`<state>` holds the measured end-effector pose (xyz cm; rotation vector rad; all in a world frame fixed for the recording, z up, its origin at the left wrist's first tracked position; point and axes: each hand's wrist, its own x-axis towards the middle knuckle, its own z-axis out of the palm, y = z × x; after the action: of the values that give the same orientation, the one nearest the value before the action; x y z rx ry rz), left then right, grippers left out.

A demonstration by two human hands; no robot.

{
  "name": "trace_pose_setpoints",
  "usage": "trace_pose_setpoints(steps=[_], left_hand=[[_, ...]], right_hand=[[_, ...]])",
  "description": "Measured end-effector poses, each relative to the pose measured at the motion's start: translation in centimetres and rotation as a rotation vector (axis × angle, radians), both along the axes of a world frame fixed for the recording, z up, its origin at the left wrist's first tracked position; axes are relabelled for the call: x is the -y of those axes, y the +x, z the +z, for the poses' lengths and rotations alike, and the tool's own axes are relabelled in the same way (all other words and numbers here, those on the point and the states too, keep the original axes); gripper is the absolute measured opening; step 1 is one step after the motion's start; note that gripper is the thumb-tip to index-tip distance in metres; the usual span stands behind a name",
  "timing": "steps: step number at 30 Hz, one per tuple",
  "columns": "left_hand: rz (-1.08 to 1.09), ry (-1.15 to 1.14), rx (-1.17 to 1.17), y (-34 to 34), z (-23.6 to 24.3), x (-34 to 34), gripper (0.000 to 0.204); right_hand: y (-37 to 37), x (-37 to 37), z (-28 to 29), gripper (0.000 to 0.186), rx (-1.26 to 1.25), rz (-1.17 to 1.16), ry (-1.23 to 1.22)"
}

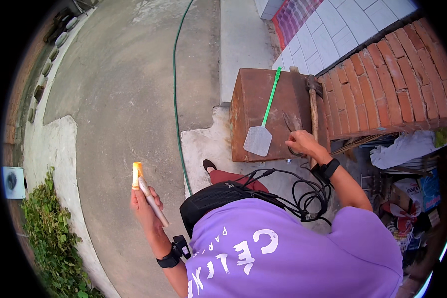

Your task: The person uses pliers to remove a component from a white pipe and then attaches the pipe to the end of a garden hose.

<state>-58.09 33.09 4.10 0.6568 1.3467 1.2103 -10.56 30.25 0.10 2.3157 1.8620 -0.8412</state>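
Beside the brick wall (pixel 397 84): rusty brown box (pixel 256 94), its top is the surface. Black cable (pixel 310 196) lies looped near the box's side closest to me. Fly swatter (pixel 258 140), pale head, green handle, flat on the surface, head toward me. Wood-handled hammer (pixel 314 111) to its right. Dark scissors-like tool (pixel 292 122) between those two, under my right grip (pixel 304 142): fingers curled at its handle end, can't tell if closed on it. Pale orange-ended rod (pixel 145 188) well left of the box, held in my left grip (pixel 143 206).
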Motion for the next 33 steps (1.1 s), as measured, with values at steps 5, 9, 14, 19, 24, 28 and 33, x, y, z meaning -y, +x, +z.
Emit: trace_pose_setpoints(steps=[5,9,14,19,24,28,33], left_hand=[[-0.007,-0.046,-0.065,-0.3,0.7,-6.1,0.026],[-0.047,-0.035,-0.097,2.5,1.7,-11.1,0.028],[-0.151,-0.034,-0.136,6.4,2.4,-15.8,0.03],[-0.235,-0.032,-0.14,8.7,2.6,-18.9,0.032],[-0.291,-0.049,-0.147,11.2,3.1,-21.1,0.037],[-0.365,-0.026,-0.141,11.9,3.2,-22.3,0.038],[-0.374,0.021,-0.162,9.6,3.2,-23.7,0.038]], right_hand=[[7.3,6.5,-3.4,0.041,0.354,-0.436,0.106],[7.8,10.5,-7.9,0.047,0.271,-0.683,-0.092],[10.4,15.3,-10.5,0.04,0.12,-0.595,0.141],[14.1,15.7,-8.1,0.034,0.404,-0.654,0.2],[14.7,16.5,-11.5,0.034,0.387,-0.701,0.134],[15.4,16.4,-13.0,0.039,0.466,-0.884,-0.025],[10.2,4.5,-5.9,0.035,0.47,-0.647,0.509]])
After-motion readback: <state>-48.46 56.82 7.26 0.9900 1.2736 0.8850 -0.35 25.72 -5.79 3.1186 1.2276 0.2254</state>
